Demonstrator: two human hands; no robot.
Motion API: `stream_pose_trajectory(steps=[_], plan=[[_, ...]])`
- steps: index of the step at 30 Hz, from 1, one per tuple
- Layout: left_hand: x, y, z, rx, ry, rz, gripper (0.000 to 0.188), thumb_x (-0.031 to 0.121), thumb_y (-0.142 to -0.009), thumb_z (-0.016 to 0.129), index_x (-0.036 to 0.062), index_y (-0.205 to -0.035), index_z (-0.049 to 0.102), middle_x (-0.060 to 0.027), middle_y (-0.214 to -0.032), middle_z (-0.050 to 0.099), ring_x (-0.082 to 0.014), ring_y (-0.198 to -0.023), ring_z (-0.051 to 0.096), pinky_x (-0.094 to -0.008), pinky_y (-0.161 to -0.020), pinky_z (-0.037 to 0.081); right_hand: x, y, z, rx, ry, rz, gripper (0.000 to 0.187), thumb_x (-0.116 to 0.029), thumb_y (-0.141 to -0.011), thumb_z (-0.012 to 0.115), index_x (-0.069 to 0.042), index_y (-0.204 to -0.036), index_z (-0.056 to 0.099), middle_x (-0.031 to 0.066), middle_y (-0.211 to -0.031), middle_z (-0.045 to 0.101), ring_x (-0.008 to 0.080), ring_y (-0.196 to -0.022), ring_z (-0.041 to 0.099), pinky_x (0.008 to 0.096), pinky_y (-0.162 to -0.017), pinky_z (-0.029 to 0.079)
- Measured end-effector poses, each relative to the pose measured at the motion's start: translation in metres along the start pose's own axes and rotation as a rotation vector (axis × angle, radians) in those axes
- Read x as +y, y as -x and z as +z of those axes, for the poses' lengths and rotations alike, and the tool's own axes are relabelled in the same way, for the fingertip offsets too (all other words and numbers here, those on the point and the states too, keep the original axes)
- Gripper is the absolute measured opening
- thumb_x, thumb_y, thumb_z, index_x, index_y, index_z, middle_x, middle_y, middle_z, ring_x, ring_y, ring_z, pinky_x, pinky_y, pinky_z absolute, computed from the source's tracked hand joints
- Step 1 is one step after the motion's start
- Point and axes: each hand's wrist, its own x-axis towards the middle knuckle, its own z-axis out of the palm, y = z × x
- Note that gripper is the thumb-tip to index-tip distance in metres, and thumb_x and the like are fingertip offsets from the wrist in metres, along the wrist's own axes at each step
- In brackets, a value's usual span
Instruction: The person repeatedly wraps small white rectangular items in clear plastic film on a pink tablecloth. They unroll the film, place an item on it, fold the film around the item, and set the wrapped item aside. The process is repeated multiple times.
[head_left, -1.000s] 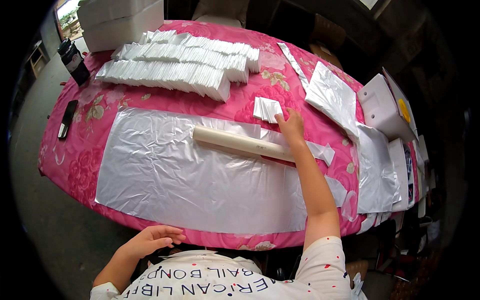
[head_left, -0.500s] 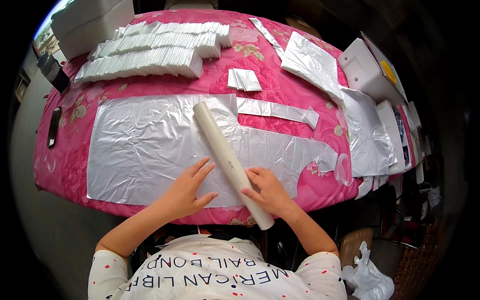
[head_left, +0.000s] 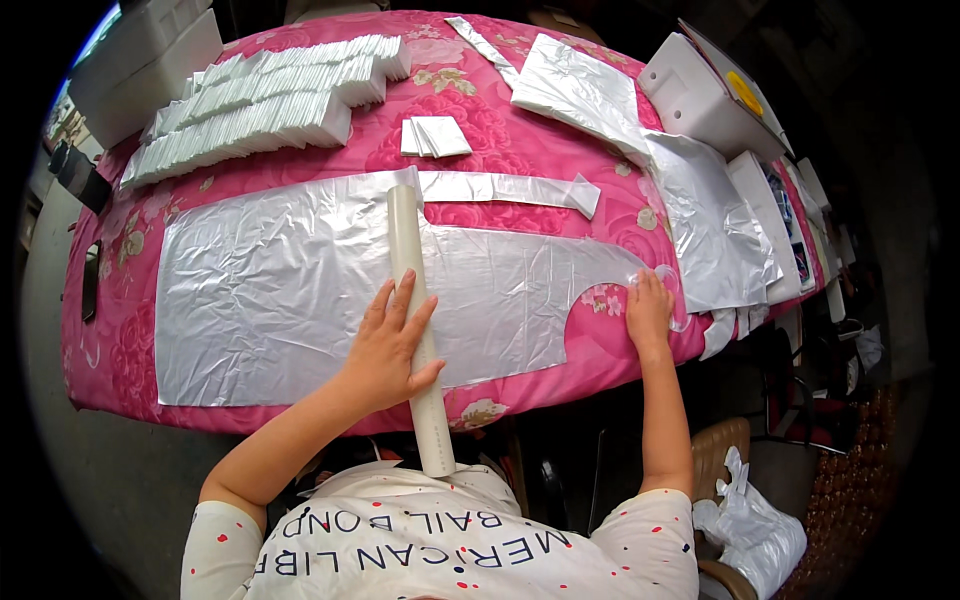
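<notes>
A white plastic apron (head_left: 270,290) lies spread on the table, its wide end to the left and its narrow neck end to the right. Across it rests a pale plastic pipe (head_left: 405,240), one end overhanging the near edge towards me. My left hand (head_left: 390,350) lies on the pipe with fingers stretched and spread. At the apron's narrow end, my right hand (head_left: 651,312) has its fingers pressed together on the tip, beside a thin loop strap (head_left: 681,300). A flat white strip (head_left: 500,187) extends along the apron's far side.
Rows of folded white packets (head_left: 250,115) stand at the far left, with a small stack (head_left: 436,137) at the back middle. More white sheeting (head_left: 710,225) and foam boxes (head_left: 700,95) are at the right. A phone (head_left: 91,282) and a dark bottle (head_left: 80,176) are at the left.
The pipe has swung from slanted to nearly upright in the view. My right hand has left it and moved right to the apron's narrow end; my left hand now lies on the pipe.
</notes>
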Motion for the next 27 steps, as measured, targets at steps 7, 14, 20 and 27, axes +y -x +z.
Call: stream_pose_trajectory(steps=[7,14,20,27], plan=[[0.002,-0.004,0.005,0.029,-0.020,-0.025,0.070,0.032,-0.073,0.062,0.0042,-0.132,0.039,-0.0234,-0.147,0.013,-0.0446,-0.132,0.014,-0.0476,-0.107,0.019,-0.030,0.024,-0.035,0.590,0.079,0.023,0.041,-0.009,-0.083,0.047,0.002,-0.122,0.049,0.0193,-0.128,0.047,0.0342,-0.122,0.040,0.0472,-0.103,0.027],[0.010,-0.010,0.007,0.024,-0.063,-0.013,0.066,0.032,-0.073,0.062,0.0036,-0.129,0.041,-0.0229,-0.147,0.012,-0.0453,-0.133,0.012,-0.0480,-0.108,0.018,-0.137,0.039,0.002,0.044,-0.468,-0.672,0.046,-0.019,-0.087,0.050,0.004,-0.127,0.045,0.0198,-0.135,0.040,0.0330,-0.127,0.036,0.0406,-0.106,0.026],[0.007,-0.008,0.008,0.029,-0.019,-0.024,0.065,0.031,-0.073,0.062,0.0038,-0.128,0.042,-0.0220,-0.147,0.012,-0.0448,-0.133,0.010,-0.0483,-0.108,0.017,-0.038,-0.007,0.032,0.168,-0.376,-0.365,0.044,-0.017,-0.089,0.046,0.004,-0.127,0.045,0.0197,-0.135,0.041,0.0329,-0.126,0.037,0.0384,-0.106,0.027],[0.009,-0.011,0.010,0.034,-0.022,-0.011,0.062,0.030,-0.073,0.063,0.0037,-0.126,0.044,-0.0217,-0.147,0.012,-0.0447,-0.133,0.008,-0.0490,-0.108,0.017,0.021,-0.011,0.027,0.344,-0.301,-0.226,0.028,-0.009,-0.083,0.056,0.001,-0.108,0.058,0.0144,-0.109,0.062,0.0303,-0.104,0.057,0.0347,-0.089,0.045]])
